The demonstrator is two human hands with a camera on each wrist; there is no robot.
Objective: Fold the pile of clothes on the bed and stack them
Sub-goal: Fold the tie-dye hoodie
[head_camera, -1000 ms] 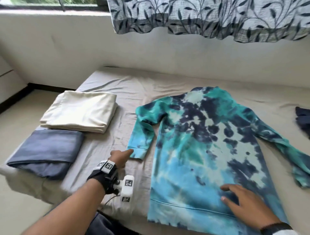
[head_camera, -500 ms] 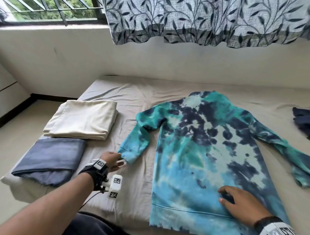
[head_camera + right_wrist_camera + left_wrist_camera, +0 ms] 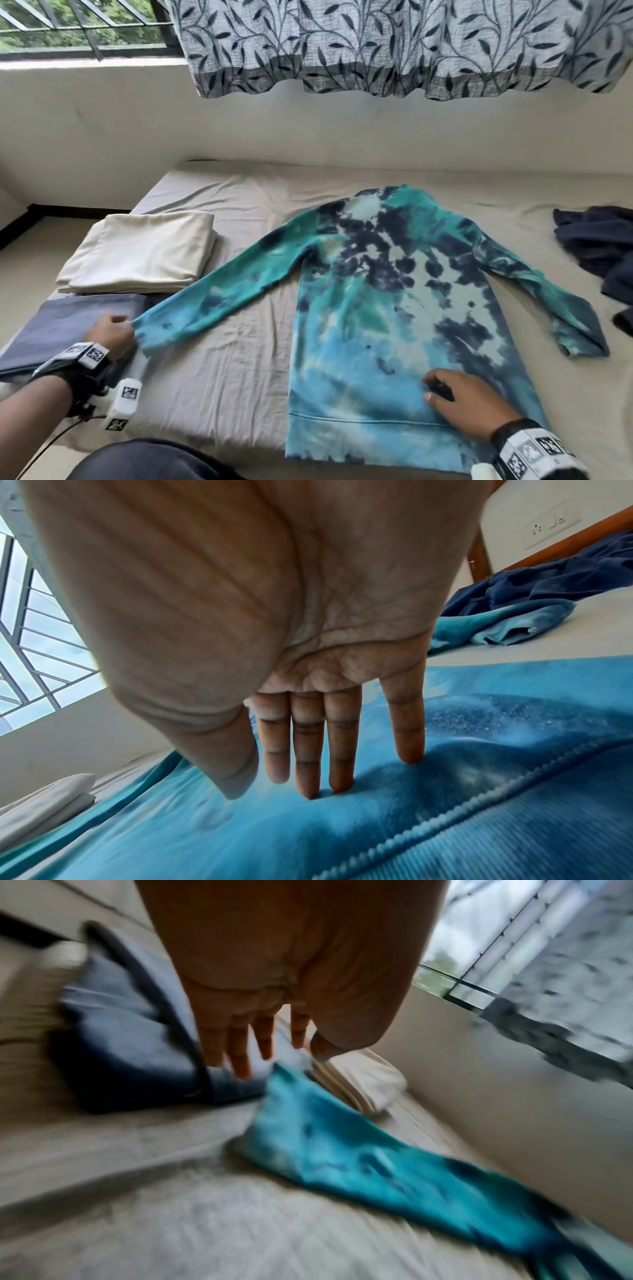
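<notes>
Tie-dye sweatshirt (image 3: 394, 308) lay flat on the bed (image 3: 239, 377), hem toward the person, both sleeves spread out to the sides. At its left cuff (image 3: 147, 334) was the left hand (image 3: 109, 337); in the blurred left wrist view its fingers (image 3: 240, 1053) hung straight and slightly apart just above the cuff, gripping nothing. The right hand (image 3: 469, 404) rested above the hem, fingers (image 3: 308, 750) straight and pressed into the fabric. Beside the left sleeve sat a folded cream cloth (image 3: 144, 253) and a folded blue-grey cloth (image 3: 68, 329). Dark navy clothes (image 3: 603, 250) lay crumpled to the right.
</notes>
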